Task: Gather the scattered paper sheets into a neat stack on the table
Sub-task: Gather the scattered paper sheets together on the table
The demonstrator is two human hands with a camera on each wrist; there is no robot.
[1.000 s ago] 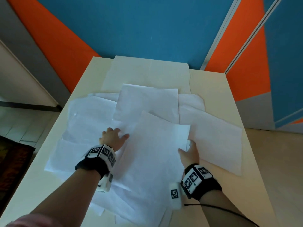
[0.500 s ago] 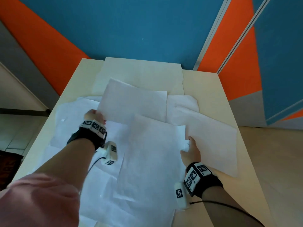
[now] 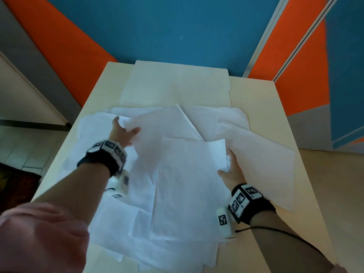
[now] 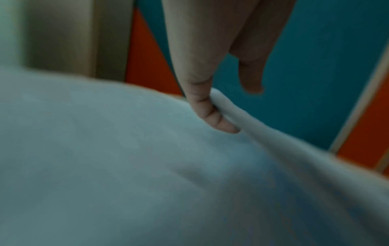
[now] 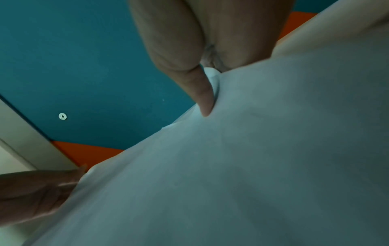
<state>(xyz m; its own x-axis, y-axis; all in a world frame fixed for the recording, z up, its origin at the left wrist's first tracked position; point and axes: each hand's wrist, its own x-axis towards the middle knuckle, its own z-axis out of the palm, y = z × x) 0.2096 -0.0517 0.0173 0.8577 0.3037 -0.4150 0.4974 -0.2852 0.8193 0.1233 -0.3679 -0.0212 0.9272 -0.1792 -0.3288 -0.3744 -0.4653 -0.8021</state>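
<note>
Blue-orange wall behind table — loose sheets overlapping.

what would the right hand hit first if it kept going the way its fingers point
The right hand already holds the edge of the top sheet, fingers pointing toward the far end of the table. Straight on, it would probably slide under or against the overlapping sheets just beyond; depth is unclear.

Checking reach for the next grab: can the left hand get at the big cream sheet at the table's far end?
Probably not yet: the left hand already grips a white sheet, though nothing lies across the cream sheet.
</note>
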